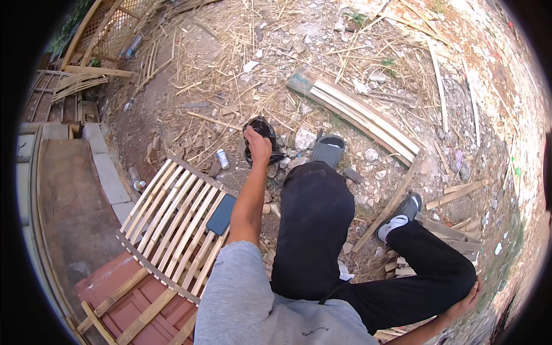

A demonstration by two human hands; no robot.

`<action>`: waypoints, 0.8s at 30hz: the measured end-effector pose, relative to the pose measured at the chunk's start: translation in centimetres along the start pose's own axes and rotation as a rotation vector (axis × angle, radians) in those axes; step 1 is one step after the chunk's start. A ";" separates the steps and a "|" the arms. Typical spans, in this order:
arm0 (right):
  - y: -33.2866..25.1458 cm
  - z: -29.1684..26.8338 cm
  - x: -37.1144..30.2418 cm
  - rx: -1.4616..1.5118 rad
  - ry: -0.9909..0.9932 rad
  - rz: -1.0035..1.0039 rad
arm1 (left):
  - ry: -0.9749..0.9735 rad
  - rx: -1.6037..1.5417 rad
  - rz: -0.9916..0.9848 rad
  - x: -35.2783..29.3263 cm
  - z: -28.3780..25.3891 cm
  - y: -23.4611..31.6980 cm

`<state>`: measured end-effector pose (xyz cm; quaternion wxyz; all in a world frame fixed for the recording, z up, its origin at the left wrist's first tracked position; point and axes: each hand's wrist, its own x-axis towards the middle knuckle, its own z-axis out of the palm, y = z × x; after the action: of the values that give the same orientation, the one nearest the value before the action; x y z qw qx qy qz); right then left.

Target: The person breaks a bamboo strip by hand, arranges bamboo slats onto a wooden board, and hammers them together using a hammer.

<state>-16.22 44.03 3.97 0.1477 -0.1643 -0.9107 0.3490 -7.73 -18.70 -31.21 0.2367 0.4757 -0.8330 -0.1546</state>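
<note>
My left arm stretches forward, and my left hand [258,145] is closed at a crumpled black plastic bag [263,127] on the ground; its fingertips are partly hidden against the bag. A small white and blue bottle [223,159] lies just left of the bag. My right hand [475,295] rests along the outside of my bent right knee, its fingers stretched out and holding nothing. Left of my left forearm, a dark blue phone [221,214] lies on a slatted wooden panel [172,215].
A bundle of wooden strips [362,118] lies ahead to the right, and a long stick [388,201] slants past my right foot. Stones such as a pale rock [305,139] and wood splinters litter the ground. At left stand a reddish panelled board [146,307] and concrete blocks [105,167].
</note>
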 end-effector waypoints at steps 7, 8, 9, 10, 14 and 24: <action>1.2 -0.6 0.2 0.016 -0.046 -0.018 | -0.598 0.454 -0.175 0.6 -1.7 0.3; 1.4 -0.8 0.2 0.010 -0.041 -0.014 | -0.618 0.609 -0.156 0.2 -1.5 -0.3; 1.5 -0.9 0.2 -0.040 -0.039 -0.052 | -0.622 0.610 -0.148 0.2 -1.6 -0.4; 1.8 -1.2 0.2 -0.094 -0.037 -0.087 | -0.623 0.553 -0.219 0.2 -1.5 -0.4; 1.6 -1.9 -0.3 -0.011 -0.020 0.033 | -0.625 0.373 -0.419 1.6 -0.9 2.5; -1.4 0.7 0.1 -0.014 -0.009 0.010 | -0.685 0.622 -0.152 4.9 2.3 -1.6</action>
<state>-16.80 42.68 4.43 0.1406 -0.1684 -0.9129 0.3442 -9.94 -23.64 -32.72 -0.2179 0.5051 -0.8328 -0.0624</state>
